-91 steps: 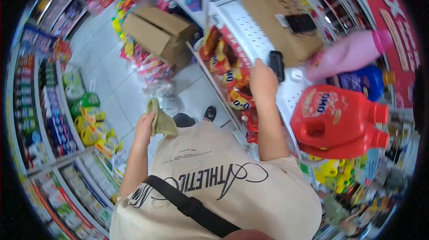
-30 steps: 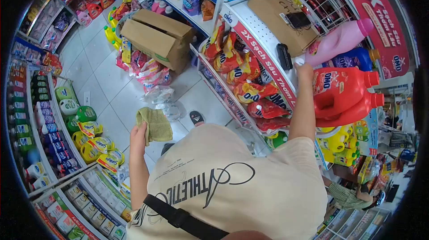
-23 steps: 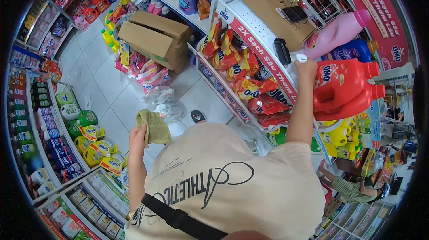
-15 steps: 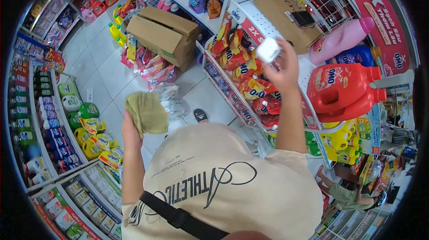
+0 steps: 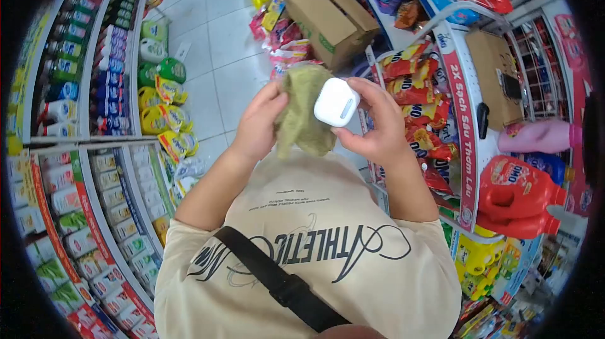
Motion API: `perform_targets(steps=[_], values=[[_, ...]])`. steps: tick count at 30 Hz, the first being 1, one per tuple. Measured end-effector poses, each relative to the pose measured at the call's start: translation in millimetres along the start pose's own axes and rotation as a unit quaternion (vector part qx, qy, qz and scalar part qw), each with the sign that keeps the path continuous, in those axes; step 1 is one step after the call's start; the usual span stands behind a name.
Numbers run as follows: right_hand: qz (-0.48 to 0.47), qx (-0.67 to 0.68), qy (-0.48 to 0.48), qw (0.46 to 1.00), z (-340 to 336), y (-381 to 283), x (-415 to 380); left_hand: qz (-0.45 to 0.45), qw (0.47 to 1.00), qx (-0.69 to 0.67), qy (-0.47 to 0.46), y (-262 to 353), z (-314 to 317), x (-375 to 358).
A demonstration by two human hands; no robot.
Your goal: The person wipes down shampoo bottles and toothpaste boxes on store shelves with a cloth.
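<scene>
In front of my chest, my left hand (image 5: 257, 118) grips a crumpled olive-green cloth (image 5: 299, 112) by its left side. My right hand (image 5: 381, 124) holds a small white case (image 5: 338, 102) with rounded corners and a narrow grey slot, pinched between thumb and fingers. The case overlaps the cloth's right edge in this view, so both hands are close together. Part of the cloth is hidden behind the case.
To the right stands a display rack (image 5: 463, 150) with orange detergent bags (image 5: 413, 96) and red jugs (image 5: 517, 197). A cardboard box (image 5: 328, 17) sits ahead among bagged goods. Stocked shelves (image 5: 88, 143) line the left side, with yellow bottles (image 5: 154, 118) at their foot.
My right hand has brought the white case from over the rack to the cloth. My left hand has moved right and up with the cloth, which is now bunched. The view has shifted.
</scene>
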State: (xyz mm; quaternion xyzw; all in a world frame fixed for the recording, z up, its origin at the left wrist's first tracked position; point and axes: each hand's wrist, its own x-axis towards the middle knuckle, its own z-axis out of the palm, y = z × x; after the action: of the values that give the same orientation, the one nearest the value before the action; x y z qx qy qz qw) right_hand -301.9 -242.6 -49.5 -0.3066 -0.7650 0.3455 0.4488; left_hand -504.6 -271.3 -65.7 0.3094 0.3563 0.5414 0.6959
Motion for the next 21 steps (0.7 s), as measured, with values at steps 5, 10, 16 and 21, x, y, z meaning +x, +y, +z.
perform_targets(steps=[5,10,16,21], values=[[-0.02,-0.058,-0.061,0.996,8,-11,5,0.055,0.994,0.064,-0.074,1,-4,-10],[-0.055,-0.088,-0.085,0.991,12,-14,5,0.073,0.98,0.159,-0.092,5,2,-15],[-0.054,-0.093,-0.113,0.988,20,-12,-4,0.049,0.978,0.198,-0.042,2,4,-20],[-0.043,-0.071,-0.124,0.989,24,-18,-7,0.034,0.976,0.214,0.005,-1,3,-26]])
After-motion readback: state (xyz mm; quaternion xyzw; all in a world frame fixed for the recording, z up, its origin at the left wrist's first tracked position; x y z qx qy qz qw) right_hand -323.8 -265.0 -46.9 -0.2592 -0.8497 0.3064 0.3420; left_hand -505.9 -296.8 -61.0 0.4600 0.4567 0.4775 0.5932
